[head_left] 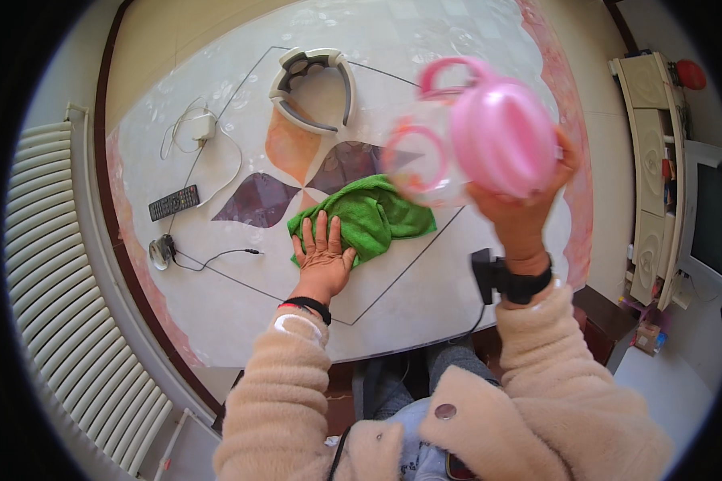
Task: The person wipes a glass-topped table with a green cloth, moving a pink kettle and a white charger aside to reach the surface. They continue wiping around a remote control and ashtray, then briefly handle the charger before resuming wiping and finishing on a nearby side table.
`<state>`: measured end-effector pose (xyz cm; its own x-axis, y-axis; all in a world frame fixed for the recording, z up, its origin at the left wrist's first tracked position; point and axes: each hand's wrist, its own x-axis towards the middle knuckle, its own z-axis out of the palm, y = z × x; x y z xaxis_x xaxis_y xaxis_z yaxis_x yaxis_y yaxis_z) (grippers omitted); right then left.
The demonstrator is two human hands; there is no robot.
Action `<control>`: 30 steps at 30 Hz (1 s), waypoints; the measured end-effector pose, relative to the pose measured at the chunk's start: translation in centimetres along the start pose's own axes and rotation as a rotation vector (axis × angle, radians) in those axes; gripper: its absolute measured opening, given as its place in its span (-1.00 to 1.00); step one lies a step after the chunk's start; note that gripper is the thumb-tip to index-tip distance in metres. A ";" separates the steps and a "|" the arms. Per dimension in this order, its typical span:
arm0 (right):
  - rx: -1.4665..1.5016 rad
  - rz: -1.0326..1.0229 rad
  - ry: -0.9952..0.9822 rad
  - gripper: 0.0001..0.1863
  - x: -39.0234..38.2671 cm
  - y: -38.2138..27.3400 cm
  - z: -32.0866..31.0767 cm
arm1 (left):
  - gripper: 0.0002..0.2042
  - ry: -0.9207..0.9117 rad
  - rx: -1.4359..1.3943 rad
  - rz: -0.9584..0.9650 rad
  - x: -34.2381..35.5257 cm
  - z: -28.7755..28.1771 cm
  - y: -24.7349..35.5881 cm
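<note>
My left hand (323, 255) lies flat on a crumpled green cloth (369, 212), fingers spread, pressing its left part against the table. In my right hand (525, 208) is a water bottle (505, 136) with a glossy pink lid, a pink carrying loop and a see-through body. It is held tilted above the table's right side, and the picture of it is slightly smeared. My fingers wrap round the lid's lower right side; some are hidden behind it. Beyond the cloth sits a white and grey U-shaped neck massager (313, 90).
Along the table's (409, 305) left side are a white charger with cable (204, 127), a black remote control (174, 203) and a coiled dark cable (162, 252). A white radiator (80, 305) stands at the left. To the right are a cabinet (654, 176) and a television (710, 216).
</note>
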<state>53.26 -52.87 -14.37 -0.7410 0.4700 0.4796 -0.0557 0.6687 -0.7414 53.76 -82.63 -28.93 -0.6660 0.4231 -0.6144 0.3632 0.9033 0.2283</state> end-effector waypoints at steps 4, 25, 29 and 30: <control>-0.291 0.133 0.138 0.14 -0.4 3.5 -7.8 | -0.21 -0.053 0.040 -0.024 0.1 -0.3 0.0; -0.119 0.360 0.471 -0.06 -7.1 8.5 -16.1 | -0.20 -0.048 0.044 0.015 0.0 -0.8 0.2; -0.031 0.327 0.485 0.02 -9.1 8.0 -16.1 | -0.19 -0.050 0.053 0.021 0.0 -0.7 0.1; -0.096 0.335 0.474 -0.05 -9.6 7.8 -16.1 | -0.19 -0.047 0.051 0.021 0.0 -0.7 0.1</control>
<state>70.69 -42.89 -17.23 -0.3267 0.8560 0.4007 0.2066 0.4784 -0.8535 53.34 -82.52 -28.40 -0.6271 0.4366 -0.6450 0.4103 0.8891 0.2029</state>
